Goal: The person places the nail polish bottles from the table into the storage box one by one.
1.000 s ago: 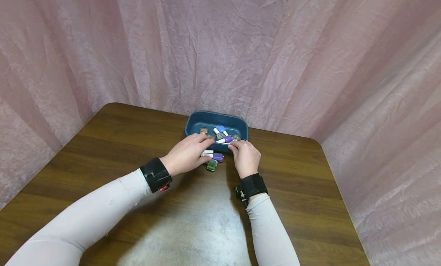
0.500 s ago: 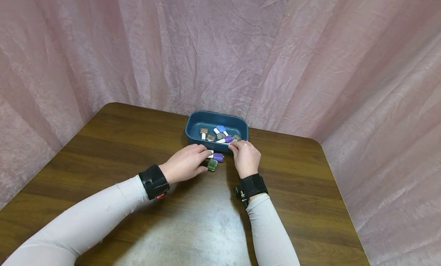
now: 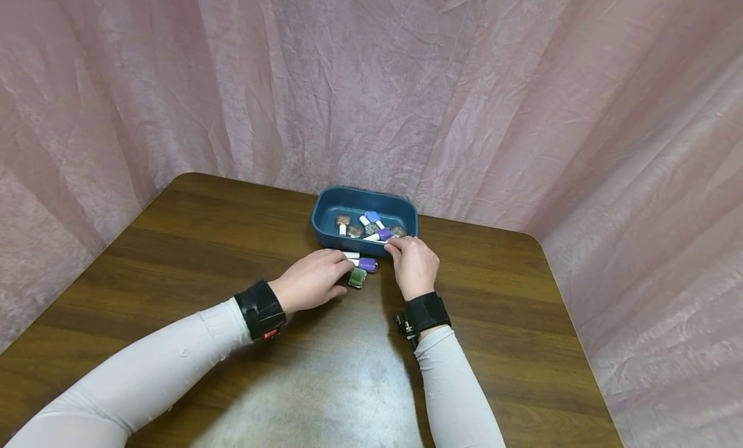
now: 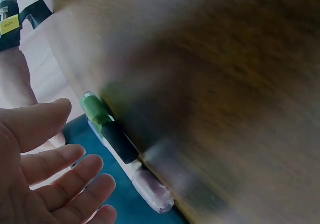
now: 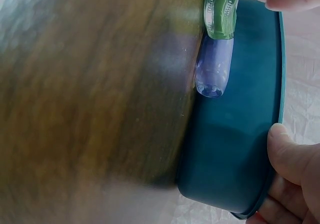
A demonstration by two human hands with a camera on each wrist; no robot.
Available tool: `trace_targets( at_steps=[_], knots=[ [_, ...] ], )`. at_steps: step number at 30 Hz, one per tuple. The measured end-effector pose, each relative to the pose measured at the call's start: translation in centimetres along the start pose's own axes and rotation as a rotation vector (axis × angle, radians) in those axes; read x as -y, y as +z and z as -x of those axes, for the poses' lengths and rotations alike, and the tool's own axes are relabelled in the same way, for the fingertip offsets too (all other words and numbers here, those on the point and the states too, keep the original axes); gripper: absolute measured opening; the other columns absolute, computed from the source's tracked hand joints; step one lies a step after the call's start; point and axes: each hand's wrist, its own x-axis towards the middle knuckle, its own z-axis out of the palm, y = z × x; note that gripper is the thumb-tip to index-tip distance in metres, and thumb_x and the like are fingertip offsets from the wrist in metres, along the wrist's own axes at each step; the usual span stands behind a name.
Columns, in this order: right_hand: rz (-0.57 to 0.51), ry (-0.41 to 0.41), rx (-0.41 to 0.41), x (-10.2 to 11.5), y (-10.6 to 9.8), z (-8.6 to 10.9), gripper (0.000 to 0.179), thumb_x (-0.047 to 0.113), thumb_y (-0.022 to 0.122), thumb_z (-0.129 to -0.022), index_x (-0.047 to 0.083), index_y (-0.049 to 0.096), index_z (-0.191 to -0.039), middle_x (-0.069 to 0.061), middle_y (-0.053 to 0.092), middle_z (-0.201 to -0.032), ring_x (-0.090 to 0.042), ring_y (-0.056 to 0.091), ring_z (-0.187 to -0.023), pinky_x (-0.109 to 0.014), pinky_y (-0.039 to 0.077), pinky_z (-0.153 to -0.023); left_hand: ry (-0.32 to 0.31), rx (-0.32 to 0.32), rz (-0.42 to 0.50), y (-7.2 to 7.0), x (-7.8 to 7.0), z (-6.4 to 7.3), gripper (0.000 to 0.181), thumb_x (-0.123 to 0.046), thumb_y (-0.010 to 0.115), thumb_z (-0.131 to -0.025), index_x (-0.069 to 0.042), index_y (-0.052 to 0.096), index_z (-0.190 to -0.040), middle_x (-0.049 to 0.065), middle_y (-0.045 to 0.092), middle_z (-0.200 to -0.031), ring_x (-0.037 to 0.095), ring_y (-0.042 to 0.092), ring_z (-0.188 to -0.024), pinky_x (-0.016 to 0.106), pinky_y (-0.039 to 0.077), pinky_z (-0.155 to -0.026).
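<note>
My left hand hovers, fingers loosely extended and holding nothing, beside small nail polish bottles on the table before a teal bin. Nearest are a purple nail polish bottle with a white cap and a green nail polish bottle, whose cap shows black in the left wrist view. A pale pinkish bottle lies there too; the hand hides it from the head camera. My right hand grips the bin's near right rim, its thumb on one side and fingers curled on the other.
Inside the bin lie several more nail polish bottles, among them a blue one, a purple one and a coppery glitter one. The brown wooden table ends at a pink curtain behind the bin.
My left hand has drawn back from the bin's near edge toward the lower left, uncovering the coppery bottle inside and the green one on the table. The right hand stays on the rim.
</note>
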Motion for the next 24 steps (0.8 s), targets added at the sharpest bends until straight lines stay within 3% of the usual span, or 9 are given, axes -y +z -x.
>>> trace_targets(
  at_steps=[8,17,24],
  knots=[
    [0.001,-0.002,-0.002,-0.1,0.0,0.0,0.01,0.027,0.086,-0.098,0.02,0.09,-0.103,-0.001,0.082,-0.096,-0.026,0.078,-0.093,-0.051,0.061,-0.068,-0.036,0.039,0.003,0.3,0.3,-0.1,0.047,-0.025,0.088,-0.097,-0.002,0.073,-0.135,0.01,0.072,-0.122,0.027,0.067,-0.116,0.046,0.054,-0.112],
    [-0.004,-0.003,-0.007,0.0,0.0,0.0,0.01,0.027,0.087,-0.097,0.02,0.089,-0.102,-0.001,0.082,-0.096,-0.026,0.078,-0.094,-0.05,0.061,-0.069,-0.027,0.042,-0.016,0.7,0.6,-0.2,0.045,-0.025,0.088,-0.097,-0.001,0.075,-0.132,0.01,0.072,-0.119,0.027,0.067,-0.114,0.047,0.055,-0.111],
    [-0.006,0.001,0.0,-0.1,0.0,0.0,0.011,0.028,0.086,-0.097,0.019,0.09,-0.103,-0.002,0.083,-0.097,-0.026,0.078,-0.094,-0.05,0.061,-0.07,-0.05,0.06,-0.043,1.2,0.9,-0.8,0.04,-0.028,0.088,-0.098,-0.004,0.077,-0.129,0.007,0.07,-0.111,0.024,0.064,-0.103,0.042,0.058,-0.096]
  ],
)
